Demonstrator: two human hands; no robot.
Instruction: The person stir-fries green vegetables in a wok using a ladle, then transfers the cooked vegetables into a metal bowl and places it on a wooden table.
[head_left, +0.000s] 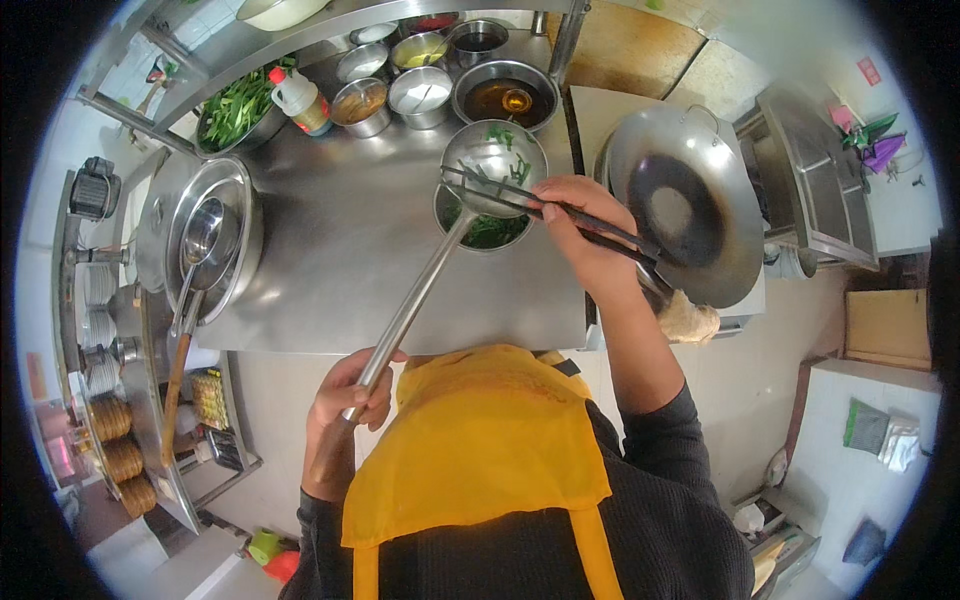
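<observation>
My left hand (354, 390) grips the long handle of a metal ladle (491, 154), whose wide bowl holds some chopped green leaves (519, 169). The ladle's bowl is above a round metal bowl (486, 246) with more chopped greens (491, 231) in it, and hides the far part of that bowl. In my right hand (589, 232) is a pair of dark chopsticks (495, 189), their tips over the near part of the ladle's bowl.
Metal seasoning pots (421, 97), a pan of dark oily liquid (508, 97), a bottle (300, 101) and a basin of cut greens (238, 112) line the back of the steel counter (337, 262). A large wok (675, 206) stands right; a strainer and nested basins (244, 240) lie left.
</observation>
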